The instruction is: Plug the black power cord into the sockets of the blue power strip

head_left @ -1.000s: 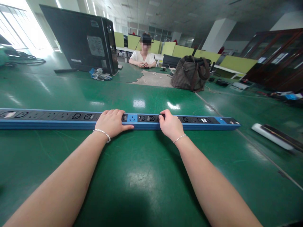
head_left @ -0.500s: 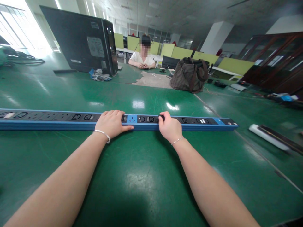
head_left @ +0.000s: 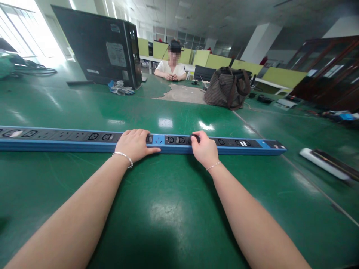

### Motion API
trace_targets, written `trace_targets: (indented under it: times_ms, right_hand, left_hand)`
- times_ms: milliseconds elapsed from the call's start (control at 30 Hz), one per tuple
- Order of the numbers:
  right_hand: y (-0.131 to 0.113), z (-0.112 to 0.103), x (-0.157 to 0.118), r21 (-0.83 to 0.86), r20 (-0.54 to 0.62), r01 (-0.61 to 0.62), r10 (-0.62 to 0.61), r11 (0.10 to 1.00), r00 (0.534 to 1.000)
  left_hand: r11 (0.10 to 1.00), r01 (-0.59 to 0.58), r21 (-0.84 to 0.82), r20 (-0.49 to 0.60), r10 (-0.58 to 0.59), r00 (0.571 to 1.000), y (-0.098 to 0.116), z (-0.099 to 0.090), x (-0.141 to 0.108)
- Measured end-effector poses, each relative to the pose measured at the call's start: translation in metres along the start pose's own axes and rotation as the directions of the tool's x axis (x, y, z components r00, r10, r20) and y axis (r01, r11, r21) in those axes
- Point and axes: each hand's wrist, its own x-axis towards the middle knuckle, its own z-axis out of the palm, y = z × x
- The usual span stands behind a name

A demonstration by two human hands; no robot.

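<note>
A long blue power strip with a black socket face lies crosswise in the head view. Over its middle, my left hand is closed round it, fingers across the top and thumb along the near side, covering some sockets. To the right, my right hand pinches a small round black piece at the socket face. Whether that piece is a plug or a cap I cannot tell; the fingers hide part of it. Between the hands, a blue socket and black sockets show.
The green table carries a black computer case, gloves and a brown bag. A person sits across it, hands together. A white bar-shaped object lies right of the strip's end.
The whole view has shifted slightly, with the scene a little further right. Slightly more of the black piece shows at my right fingertips. Both hands keep their places on the strip.
</note>
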Motion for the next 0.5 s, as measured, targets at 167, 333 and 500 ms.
trace_targets:
  times_ms: [167,333,500]
  right_hand:
    - [-0.0001,0.0019,0.0002,0.125,-0.029,-0.036,0.04,0.992,0.999]
    - [-0.0007,0.0028,-0.0005,0.113,-0.053,-0.048,0.054,0.992,0.997]
    - [0.0048,0.0043,0.0058,0.298,-0.046,-0.074,0.092,0.952,0.995]
  left_hand:
    - [1.0,0.002,-0.001,-0.009,-0.002,1.0,-0.0002,0.0004,-0.0002]
    - [1.0,0.002,0.01,-0.011,-0.002,1.0,-0.0002,0.0001,-0.0005]
    - [1.0,0.006,0.013,-0.006,-0.006,1.0,0.0004,-0.0002,-0.0007]
